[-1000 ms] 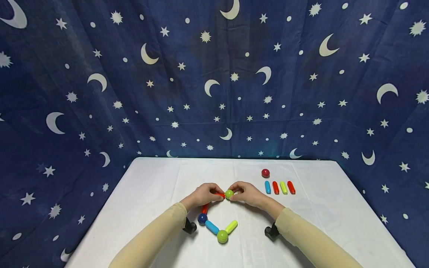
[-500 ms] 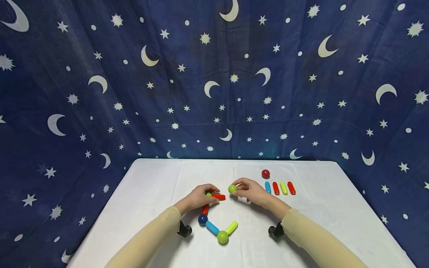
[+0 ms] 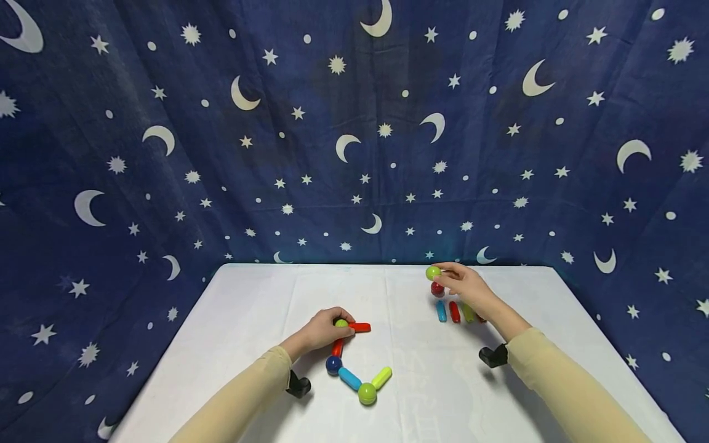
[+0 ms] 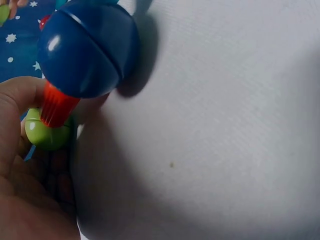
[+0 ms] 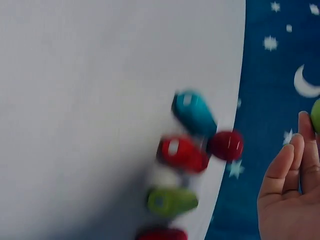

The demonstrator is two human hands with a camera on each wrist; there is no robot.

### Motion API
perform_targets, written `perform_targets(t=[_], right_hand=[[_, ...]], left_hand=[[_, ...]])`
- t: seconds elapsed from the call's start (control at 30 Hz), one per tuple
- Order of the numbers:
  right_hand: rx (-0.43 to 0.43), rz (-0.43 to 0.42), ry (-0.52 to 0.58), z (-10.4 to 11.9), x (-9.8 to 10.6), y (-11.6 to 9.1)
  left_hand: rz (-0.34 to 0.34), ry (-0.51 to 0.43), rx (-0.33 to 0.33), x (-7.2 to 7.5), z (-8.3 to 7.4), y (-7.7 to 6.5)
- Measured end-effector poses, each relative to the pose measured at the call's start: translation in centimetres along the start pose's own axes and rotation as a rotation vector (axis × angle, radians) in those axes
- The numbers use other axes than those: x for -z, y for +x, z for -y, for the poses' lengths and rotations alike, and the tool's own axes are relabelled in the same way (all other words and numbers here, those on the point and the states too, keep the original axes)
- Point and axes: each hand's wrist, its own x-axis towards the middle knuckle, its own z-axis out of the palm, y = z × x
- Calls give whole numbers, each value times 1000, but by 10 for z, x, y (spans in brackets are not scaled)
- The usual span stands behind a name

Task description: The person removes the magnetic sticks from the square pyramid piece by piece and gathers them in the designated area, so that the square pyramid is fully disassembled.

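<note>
In the head view my right hand [image 3: 469, 289] pinches a light green ball [image 3: 433, 273] at the fingertips, above and behind a red ball [image 3: 437, 289]. My left hand [image 3: 323, 329] holds another green ball [image 3: 341, 323], fingers and thumb around it. From that ball one red rod [image 3: 361, 327] points right; a second red rod [image 3: 338, 348] runs down to a dark blue ball [image 3: 333, 365]. A light blue rod [image 3: 349, 378] links this to a green ball at the front [image 3: 367, 394], from which a yellow rod [image 3: 382, 377] sticks out.
Below the red ball lies a row of loose rods: blue [image 3: 441, 311], red [image 3: 455, 312], yellow [image 3: 468, 314] and another red one, partly hidden by the right hand. The white table [image 3: 249, 295] ends at a starry dark blue cloth [image 3: 310, 203].
My right hand has pulled the green ball away from the red rod's end and carried it right and back, near the red ball. My left hand stays at the chain, shifted slightly left.
</note>
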Motion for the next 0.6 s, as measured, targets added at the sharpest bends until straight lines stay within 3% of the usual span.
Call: perform_targets(t=[0.33,0.6], right_hand=[[-66,-110,-142,-30,30,9],[-66,-85,-275,-56,38,13]], left_hand=[[-5,-11,-5,-1,-1,0],[-33,21,6,-4,-1,2]])
